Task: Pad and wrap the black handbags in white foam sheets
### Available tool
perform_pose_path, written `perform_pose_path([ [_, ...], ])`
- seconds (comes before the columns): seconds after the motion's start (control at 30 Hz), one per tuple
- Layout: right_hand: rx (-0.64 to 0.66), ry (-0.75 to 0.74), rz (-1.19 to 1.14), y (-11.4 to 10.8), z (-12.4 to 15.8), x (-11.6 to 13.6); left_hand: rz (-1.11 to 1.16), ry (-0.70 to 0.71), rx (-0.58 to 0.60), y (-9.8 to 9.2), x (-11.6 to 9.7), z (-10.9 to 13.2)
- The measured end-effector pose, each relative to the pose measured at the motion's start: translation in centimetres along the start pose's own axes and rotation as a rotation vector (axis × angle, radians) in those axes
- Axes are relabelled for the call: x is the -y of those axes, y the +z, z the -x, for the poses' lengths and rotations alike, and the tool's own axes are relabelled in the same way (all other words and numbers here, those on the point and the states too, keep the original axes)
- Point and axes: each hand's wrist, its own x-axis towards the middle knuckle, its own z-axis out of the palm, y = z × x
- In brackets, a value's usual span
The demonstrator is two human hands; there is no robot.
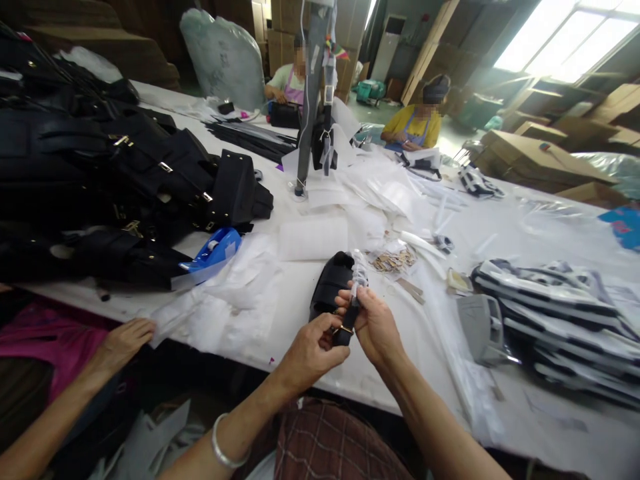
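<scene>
A black strap (351,316) with a gold-coloured buckle is held between my two hands above the table's near edge. My left hand (311,353) is closed, pinching the strap's lower end by the buckle. Higher up, the fingers of my right hand (376,323) close round the strap where white wrapping (359,268) covers it. Just behind my hands sits a small black bag (332,280), partly hidden by my fingers. Whether the strap is joined to this bag I cannot tell.
Many black bags (165,180) are heaped at the left, beside a blue tape dispenser (215,248). A co-worker's hand (125,340) rests on the table edge. Small tan pieces (393,260) lie ahead. Black-and-white wrapped items (560,327) are stacked right. A post (306,113) rises mid-table.
</scene>
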Motion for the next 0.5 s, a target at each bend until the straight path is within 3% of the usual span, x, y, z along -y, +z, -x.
perform_pose_path([
  [0.13,-0.096,0.115,-0.058,-1.3,-1.4,1.2,0.124,-0.033,0.049,-0.1,0.5,0.0],
  [0.23,-0.089,0.206,-0.105,-1.9,-2.3,2.1,0.222,-0.05,0.072,-0.2,0.9,0.0],
  [0.4,0.038,0.224,-0.11,-1.8,-2.3,3.0,0.369,-0.101,0.104,-0.7,1.4,-0.2],
  [0.5,0.204,0.183,0.074,-1.8,-1.4,2.9,0.442,-0.15,0.126,-1.1,1.4,-0.3],
])
